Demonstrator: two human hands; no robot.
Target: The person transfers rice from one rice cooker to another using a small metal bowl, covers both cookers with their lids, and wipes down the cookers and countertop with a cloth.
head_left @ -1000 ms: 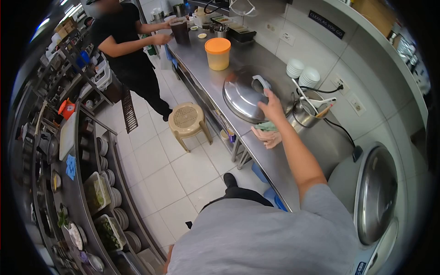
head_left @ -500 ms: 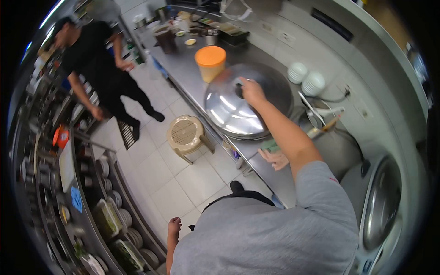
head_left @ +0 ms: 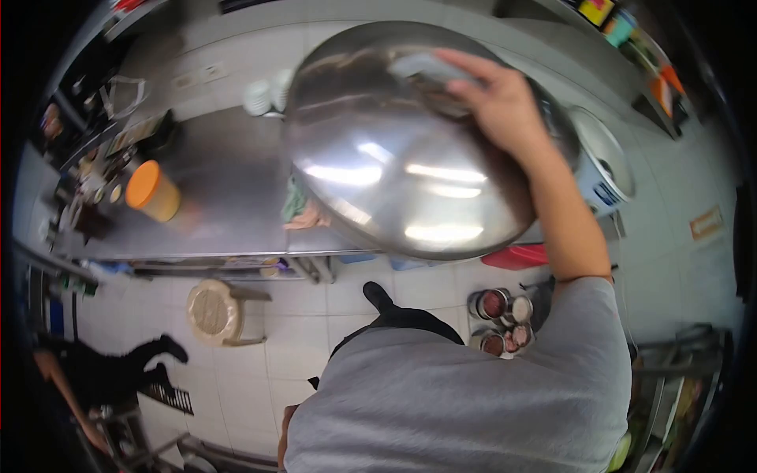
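Observation:
My right hand (head_left: 509, 106) grips the top handle (head_left: 438, 93) of a large, shiny domed metal lid (head_left: 371, 158). The lid is held up over the counter, tilted, and blocks much of what lies beneath it. A crumpled green and pink cloth (head_left: 303, 209) shows on the counter by the lid's left rim. Only a sliver of my left hand (head_left: 287, 418) appears at the lower left beside my body, with its fingers hidden.
Left on the steel counter (head_left: 229, 162) stands an orange-lidded tub (head_left: 155, 193). White bowls (head_left: 264, 96) are stacked behind. A white appliance (head_left: 607, 162) is at right. A plastic stool (head_left: 209, 311), filled cans (head_left: 505, 315) and a co-worker (head_left: 95, 366) occupy the floor area.
The lid has been lifted off the counter and carried to the right in my right hand. My view has turned right, so the tub, stool and co-worker now appear further left.

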